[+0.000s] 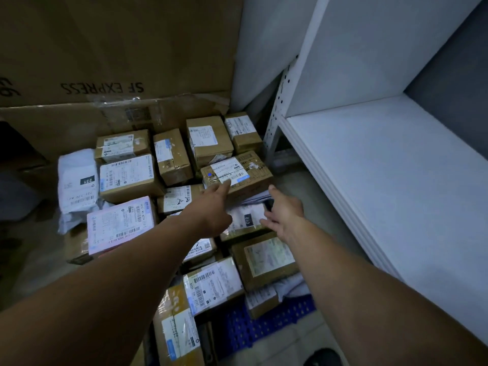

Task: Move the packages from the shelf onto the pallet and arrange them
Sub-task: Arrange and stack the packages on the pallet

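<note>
Cardboard packages (132,178) in a close spread cover most of the blue pallet (264,328), beside the white shelf (383,180) on the right. With so many already down, I judge the carrying well along and the arranging now in hand. One brown box (245,167) lies askew on top of others at the pile's far right, near the shelf's perforated post (277,109). The left hand (214,204) reaches to it with straight fingers, tips on its near edge, gripping nothing. The right hand (284,210) is spread and slack just beside the box's near corner, over a white mailer bag (248,217). In this dim light I cannot say whether it touches the bag. The next move calls for both hands to take the box by its sides and square it against its neighbours. Behind the pile stands a big carton (118,48) printed SF EXPRESS, and grey floor (298,180) runs between pallet and shelf.
</note>
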